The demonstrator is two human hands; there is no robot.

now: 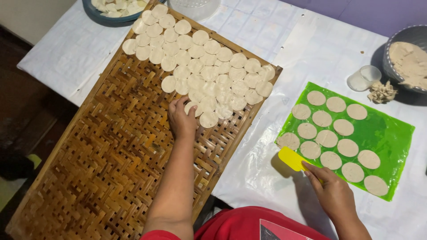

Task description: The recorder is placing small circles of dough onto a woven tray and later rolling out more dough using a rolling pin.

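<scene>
Head view, one frame. I see the left hand (181, 119) resting fingers-down on the woven bamboo tray (102, 164), its fingertips pressing a pale dough disc (191, 106) at the lower edge of the batch of raw dough rounds (204, 71), which lie overlapping across the tray's end toward 12 o'clock. The hand is loosely curled over that disc, touching rather than clenching it. The right hand (333, 193) is closed around the handle of a yellow scraper (291, 158); the blade points toward 10 o'clock and sits at the near corner of the green plastic sheet (391, 129), just beside the nearest round there. On that sheet lie cut dough circles (327, 138) in rows, set apart from one another. Both tray and sheet rest on a tabletop covered in white plastic (267, 169). At 1 to 2 o'clock from the sheet: a small clear cup (364, 78), a clump of dough scraps (381, 92) touching nothing else, and a grey bowl (411, 33) with a dough mass. At 12 o'clock beyond the tray: a dark-rimmed dish (95, 13) with more pale pieces and a clear lid (195, 8). A red garment (240, 224) shows at 6 o'clock.
</scene>
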